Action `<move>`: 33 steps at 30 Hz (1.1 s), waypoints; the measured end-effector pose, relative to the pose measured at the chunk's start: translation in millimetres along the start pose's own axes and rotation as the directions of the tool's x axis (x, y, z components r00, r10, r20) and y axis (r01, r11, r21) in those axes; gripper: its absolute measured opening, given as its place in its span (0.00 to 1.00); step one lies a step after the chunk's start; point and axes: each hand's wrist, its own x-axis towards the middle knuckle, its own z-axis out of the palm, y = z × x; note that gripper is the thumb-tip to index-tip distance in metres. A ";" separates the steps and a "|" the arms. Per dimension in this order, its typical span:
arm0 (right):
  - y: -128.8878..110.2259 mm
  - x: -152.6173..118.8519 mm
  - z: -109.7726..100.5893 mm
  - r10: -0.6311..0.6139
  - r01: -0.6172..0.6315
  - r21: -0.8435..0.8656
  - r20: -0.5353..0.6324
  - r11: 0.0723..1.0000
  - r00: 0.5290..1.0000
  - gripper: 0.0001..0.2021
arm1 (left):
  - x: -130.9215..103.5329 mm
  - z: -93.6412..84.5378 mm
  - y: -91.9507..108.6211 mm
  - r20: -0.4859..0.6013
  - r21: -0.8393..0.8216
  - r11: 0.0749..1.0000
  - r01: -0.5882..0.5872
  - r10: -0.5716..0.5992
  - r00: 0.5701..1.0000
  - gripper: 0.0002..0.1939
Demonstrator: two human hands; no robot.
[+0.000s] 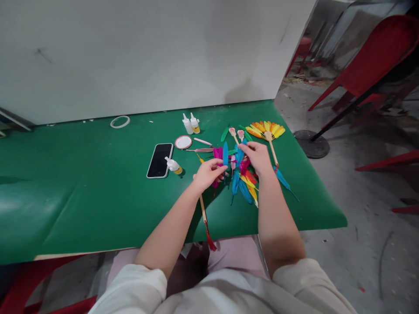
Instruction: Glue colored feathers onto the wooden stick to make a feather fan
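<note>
My left hand [208, 175] pinches an upright blue feather [225, 151] between thumb and fingers. Close by on the right, my right hand [259, 156] has its fingertips closed on another blue feather [240, 151]. A wooden handle [203, 208] with a red tassel [210, 240] sticks out below my left hand; its upper part is hidden. Between and under my hands lie loose feathers: magenta ones [218, 152], blue ones [245, 192] and yellow ones [251, 186]. To the right rests a yellow and orange feather fan [266, 130] on a wooden handle.
A phone [159, 160] lies left of my hands, a glue bottle [173, 165] tipped beside it. Further back are two upright glue bottles [191, 124], a round white dish [183, 141], tweezers [199, 150] and a tape ring [119, 122]. A pale wall [140, 56] borders the green table [108, 187].
</note>
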 end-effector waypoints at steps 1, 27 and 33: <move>3.1 3.3 -6.5 -0.020 0.020 -0.004 -0.118 1.000 0.993 0.14 | 0.5 -2.4 -1.2 -0.025 0.000 1.000 -0.015 0.015 1.000 0.19; 2.8 -2.7 -11.8 0.283 -0.029 -0.868 0.130 0.495 0.950 0.08 | 1.0 23.9 -13.6 0.230 0.916 0.269 -0.297 0.254 0.939 0.19; 1.7 -7.3 -16.1 0.304 0.008 -0.873 0.178 0.488 0.936 0.21 | 0.6 14.7 -16.2 0.116 0.955 0.234 -0.184 0.277 0.954 0.20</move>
